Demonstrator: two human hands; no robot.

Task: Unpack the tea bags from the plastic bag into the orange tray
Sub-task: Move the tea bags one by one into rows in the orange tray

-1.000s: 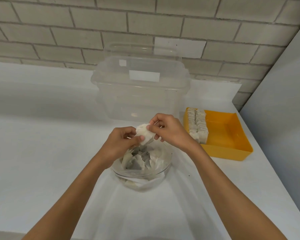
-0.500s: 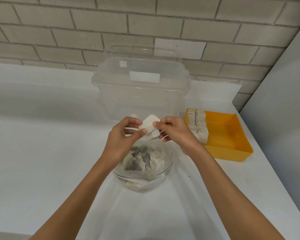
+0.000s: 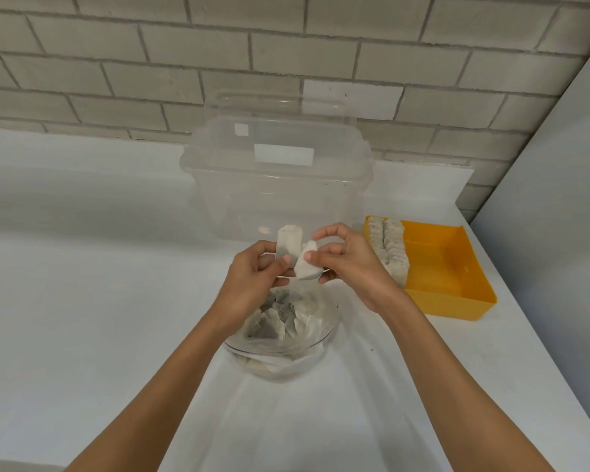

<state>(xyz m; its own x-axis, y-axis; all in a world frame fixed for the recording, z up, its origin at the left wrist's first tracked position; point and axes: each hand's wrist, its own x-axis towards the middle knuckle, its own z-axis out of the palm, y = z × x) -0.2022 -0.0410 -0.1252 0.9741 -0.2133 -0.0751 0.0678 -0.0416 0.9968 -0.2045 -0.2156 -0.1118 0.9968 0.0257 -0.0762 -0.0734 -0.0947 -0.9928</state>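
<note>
The left hand pinches one tea bag upright by its lower end between thumb and fingers. The right hand pinches a second tea bag, tilted, its edge just against the first. Both are lifted clear above the plastic bag, which sits open on the white counter directly under the wrists. These look like featherweight paper sachets, soft and easily crumpled or torn, so I'd say a light fingertip pinch at an end or a sealed edge suits them better than a squeeze across the filled middle. Two are in hand, one apiece. A loose heap of tea bags lies in the plastic bag, too jumbled to count. The one orange tray sits off to the outside of the right hand, holding two rows of tea bags stood on edge along its near-hand side; I can't count each row. The rest of it is bare. One clear tub stands just beyond the fingertips.
</note>
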